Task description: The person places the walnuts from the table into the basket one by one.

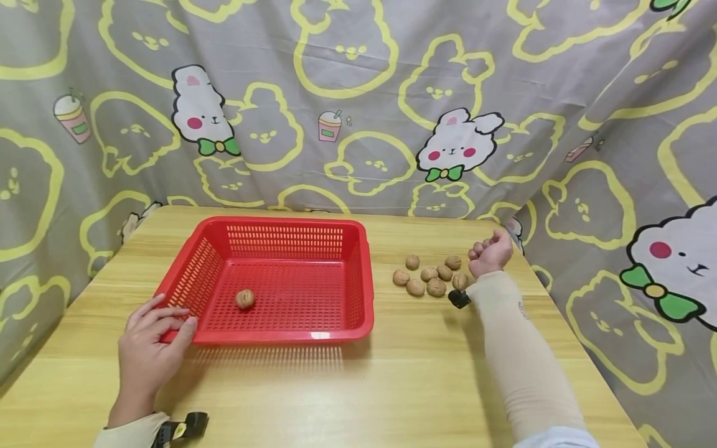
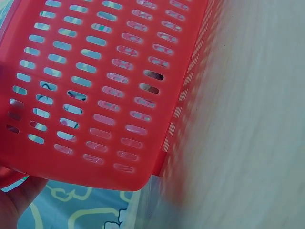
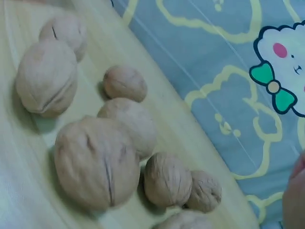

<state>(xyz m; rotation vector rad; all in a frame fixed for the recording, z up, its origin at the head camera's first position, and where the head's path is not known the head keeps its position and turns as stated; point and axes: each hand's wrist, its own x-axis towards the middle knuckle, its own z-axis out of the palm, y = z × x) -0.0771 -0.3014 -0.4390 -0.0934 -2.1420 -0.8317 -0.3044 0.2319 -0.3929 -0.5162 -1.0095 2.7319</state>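
A red plastic basket [image 1: 288, 336] with slotted walls stands on the left half of the table, one walnut [image 1: 244, 299] lying on its floor. At its near left corner my left hand [image 1: 150, 348] holds the rim, thumb and index fingertips over the edge. Part of a digit [image 2: 27, 194] meets the corner in the left wrist view. To the basket's right lies a loose group of several walnuts [image 1: 436, 287]. My right hand [image 1: 492, 255] is at the group's right side with curled fingers; its palm is hidden. One large walnut [image 3: 97, 162] sits closest to the right wrist camera.
The wooden table [image 1: 291, 398] ends at a grey curtain [image 1: 358, 112] with yellow outlines and white cartoon animals, which hangs behind it and along both sides. Black wrist cameras [image 1: 195, 424] are strapped to both wrists.
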